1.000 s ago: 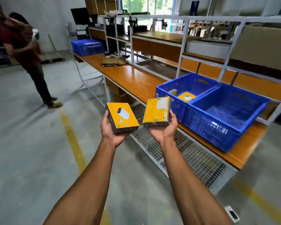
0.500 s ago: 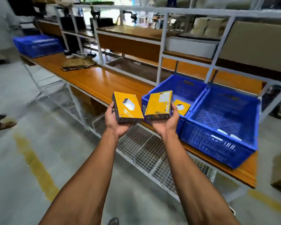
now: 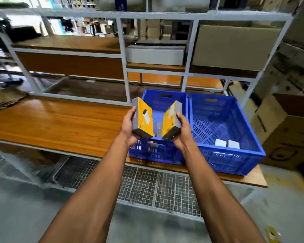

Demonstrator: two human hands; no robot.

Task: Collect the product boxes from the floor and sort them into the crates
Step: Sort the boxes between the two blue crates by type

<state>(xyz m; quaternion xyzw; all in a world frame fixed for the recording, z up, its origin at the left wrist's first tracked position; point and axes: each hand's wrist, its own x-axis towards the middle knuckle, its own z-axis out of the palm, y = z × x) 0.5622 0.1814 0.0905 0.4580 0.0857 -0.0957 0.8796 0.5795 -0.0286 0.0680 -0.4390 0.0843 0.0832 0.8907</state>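
Left hand (image 3: 128, 127) wrapped round a yellow box (image 3: 142, 117), thumb on the near grey side, fingers behind. Right hand (image 3: 182, 132) gripping a second yellow box (image 3: 171, 119) the same way from the other side. Both boxes tilted up on edge, yellow faces turned inward toward each other, lower ends close together, tops leaning apart. Held just above the near rim of the left blue crate (image 3: 162, 100), over its opening. Something grey standing inside that crate between the two boxes, too blurred to name. Right blue crate (image 3: 244, 123) touching the left one side by side, with two small white boxes (image 3: 226, 143) lying near its front wall. Both crates resting on a wooden workbench (image 3: 51, 123) with white metal shelving (image 3: 123, 55) behind. Wire mesh shelf (image 3: 147, 186) under the bench. Brown cartons (image 3: 288, 130) stacked at the far right.
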